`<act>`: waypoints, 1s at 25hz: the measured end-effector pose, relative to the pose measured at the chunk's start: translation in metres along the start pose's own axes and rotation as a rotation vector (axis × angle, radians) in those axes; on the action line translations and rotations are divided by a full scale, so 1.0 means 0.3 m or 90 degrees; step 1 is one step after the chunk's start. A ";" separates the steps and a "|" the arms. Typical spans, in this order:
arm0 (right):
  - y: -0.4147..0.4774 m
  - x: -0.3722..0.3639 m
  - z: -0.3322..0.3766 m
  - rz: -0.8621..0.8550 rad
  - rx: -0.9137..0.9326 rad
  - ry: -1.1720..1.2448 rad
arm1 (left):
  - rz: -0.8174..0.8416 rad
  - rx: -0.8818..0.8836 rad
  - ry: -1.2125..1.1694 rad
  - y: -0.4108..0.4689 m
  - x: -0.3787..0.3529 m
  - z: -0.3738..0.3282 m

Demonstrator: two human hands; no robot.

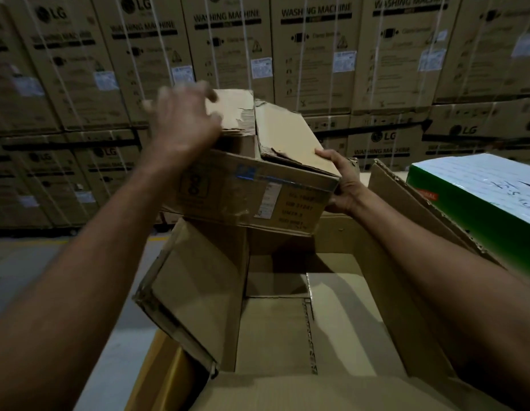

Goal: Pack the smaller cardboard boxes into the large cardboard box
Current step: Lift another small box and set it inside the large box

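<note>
A smaller cardboard box [243,194] with printed labels and loose, torn top flaps hangs above the far end of the large cardboard box [343,330]. My right hand [343,185] grips its right corner from below and the side. My left hand [183,120] is blurred, fingers spread over the upright left top flap [234,111], touching it. The large box stands wide open below me, its inside bare brown cardboard, with flaps standing out to the left [195,286] and right [420,209].
A green and white box [480,188] sits at the right, close beside the large box's right flap. A wall of stacked washing machine cartons [311,54] fills the background. Grey floor [50,268] shows at the left.
</note>
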State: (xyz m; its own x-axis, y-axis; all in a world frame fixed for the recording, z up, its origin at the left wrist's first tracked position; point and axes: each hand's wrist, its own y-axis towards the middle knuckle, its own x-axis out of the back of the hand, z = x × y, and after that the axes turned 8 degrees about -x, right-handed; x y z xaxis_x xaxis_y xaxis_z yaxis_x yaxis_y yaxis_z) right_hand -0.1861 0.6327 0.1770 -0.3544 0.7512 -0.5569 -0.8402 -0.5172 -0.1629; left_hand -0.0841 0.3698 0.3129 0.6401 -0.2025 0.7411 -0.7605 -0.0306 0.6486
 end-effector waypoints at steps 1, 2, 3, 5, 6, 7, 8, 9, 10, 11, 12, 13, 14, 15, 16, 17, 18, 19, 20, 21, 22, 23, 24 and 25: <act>-0.013 0.003 -0.004 0.000 0.010 0.011 | 0.069 0.089 -0.056 0.012 0.017 0.031; -0.026 0.010 -0.006 -0.003 0.021 0.013 | 0.132 0.162 -0.145 0.013 0.027 0.048; -0.039 0.020 -0.001 0.000 0.030 0.017 | 0.174 0.200 -0.230 0.009 0.030 0.055; -0.076 0.038 0.010 0.020 0.046 0.021 | 0.182 0.201 -0.332 -0.001 0.026 0.040; -0.095 0.048 0.021 0.024 0.055 0.020 | 0.160 0.185 -0.356 -0.007 0.022 0.024; -0.119 0.056 0.032 0.011 0.068 0.015 | 0.137 0.160 -0.369 -0.015 0.014 0.006; -0.144 0.070 0.043 0.005 0.086 0.019 | 0.112 0.135 -0.374 -0.027 0.002 -0.015; -0.169 0.091 0.054 -0.001 0.107 0.032 | 0.090 0.110 -0.375 -0.042 -0.012 -0.040; -0.194 0.114 0.065 -0.015 0.125 0.048 | 0.072 0.088 -0.371 -0.057 -0.026 -0.068; -0.220 0.137 0.071 -0.037 0.139 0.070 | 0.057 0.064 -0.363 -0.071 -0.043 -0.091; -0.248 0.156 0.075 -0.051 0.141 0.089 | 0.046 0.042 -0.357 -0.087 -0.058 -0.114; -0.272 0.174 0.078 -0.057 0.145 0.111 | 0.038 0.023 -0.356 -0.108 -0.070 -0.136; -0.297 0.184 0.077 -0.050 0.154 0.130 | 0.036 0.012 -0.362 -0.132 -0.079 -0.149; -0.327 0.188 0.080 -0.041 0.170 0.137 | 0.040 0.008 -0.368 -0.160 -0.090 -0.158; -0.360 0.184 0.080 -0.044 0.182 0.125 | 0.050 0.009 -0.373 -0.188 -0.105 -0.155; -0.385 0.195 0.079 -0.056 0.187 0.095 | 0.067 0.011 -0.373 -0.217 -0.118 -0.153; -0.400 0.222 0.084 -0.066 0.184 0.066 | 0.089 0.014 -0.371 -0.247 -0.131 -0.145; -0.414 0.238 0.086 -0.092 0.173 0.028 | 0.117 0.014 -0.361 -0.276 -0.138 -0.138; -0.430 0.249 0.082 -0.133 0.148 -0.012 | 0.149 0.016 -0.348 -0.301 -0.147 -0.128; -0.448 0.252 0.076 -0.182 0.112 -0.056 | 0.182 0.023 -0.338 -0.323 -0.152 -0.118; -0.468 0.235 0.065 -0.226 0.079 -0.102 | 0.215 0.034 -0.328 -0.344 -0.156 -0.109; -0.481 0.223 0.048 -0.260 0.066 -0.146 | 0.248 0.046 -0.320 -0.368 -0.160 -0.101; -0.483 0.214 0.030 -0.276 0.054 -0.193 | 0.282 0.058 -0.313 -0.393 -0.164 -0.094; -0.491 0.203 0.009 -0.295 0.039 -0.254 | 0.314 0.070 -0.311 -0.419 -0.169 -0.083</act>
State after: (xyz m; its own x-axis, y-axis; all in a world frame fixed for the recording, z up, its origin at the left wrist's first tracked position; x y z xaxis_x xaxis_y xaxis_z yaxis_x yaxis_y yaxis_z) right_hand -0.0851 0.7558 0.1694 -0.0628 0.9941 -0.0889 -0.9616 -0.0842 -0.2611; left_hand -0.0180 0.4083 0.1981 0.1155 -0.6338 0.7648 -0.9725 0.0848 0.2171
